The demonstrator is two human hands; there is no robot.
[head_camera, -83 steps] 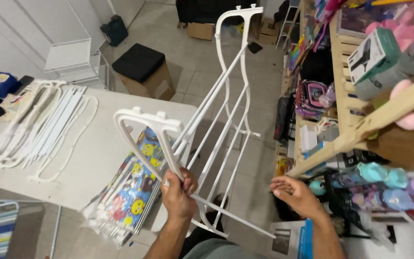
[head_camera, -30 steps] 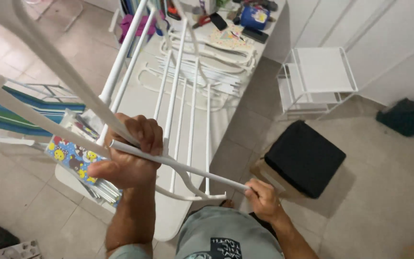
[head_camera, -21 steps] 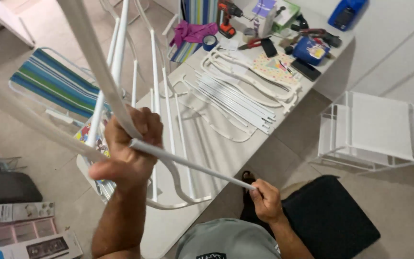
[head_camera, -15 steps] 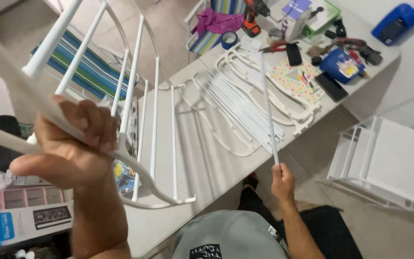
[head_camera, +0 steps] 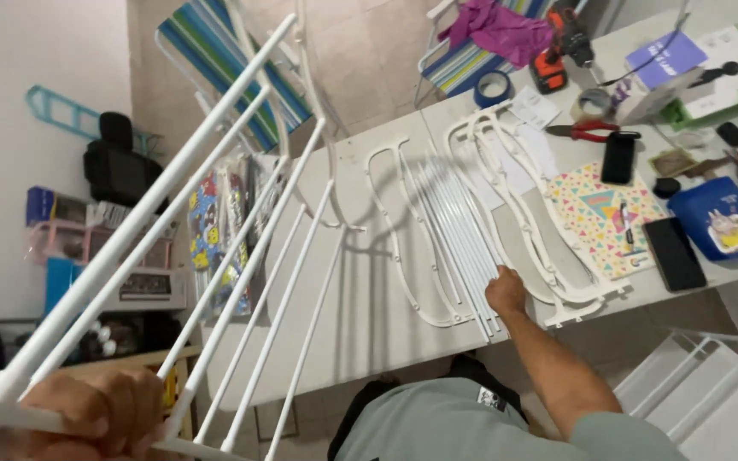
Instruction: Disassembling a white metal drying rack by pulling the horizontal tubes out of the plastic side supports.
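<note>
My left hand (head_camera: 96,414) grips the white side bar of a partly built drying rack (head_camera: 241,256) at the bottom left. The rack's long white rods slant up and away over the table. My right hand (head_camera: 506,292) reaches onto the white table (head_camera: 360,299). It is closed on the near end of a white rod, which lies in a bundle of loose white rods (head_camera: 450,222). Curved white side frames (head_camera: 548,256) lie flat next to that bundle.
On the table's right are a patterned notebook (head_camera: 608,218), two black phones (head_camera: 675,252), red pliers (head_camera: 587,131), a blue case (head_camera: 719,222), a tape roll (head_camera: 494,87) and a drill (head_camera: 557,43). A striped folding chair (head_camera: 241,77) stands beyond. A white wire shelf (head_camera: 711,384) is at the lower right.
My right hand has brought the single rod it held upright down onto the bundle on the table. My left hand keeps its grip on the rack as the view swings.
</note>
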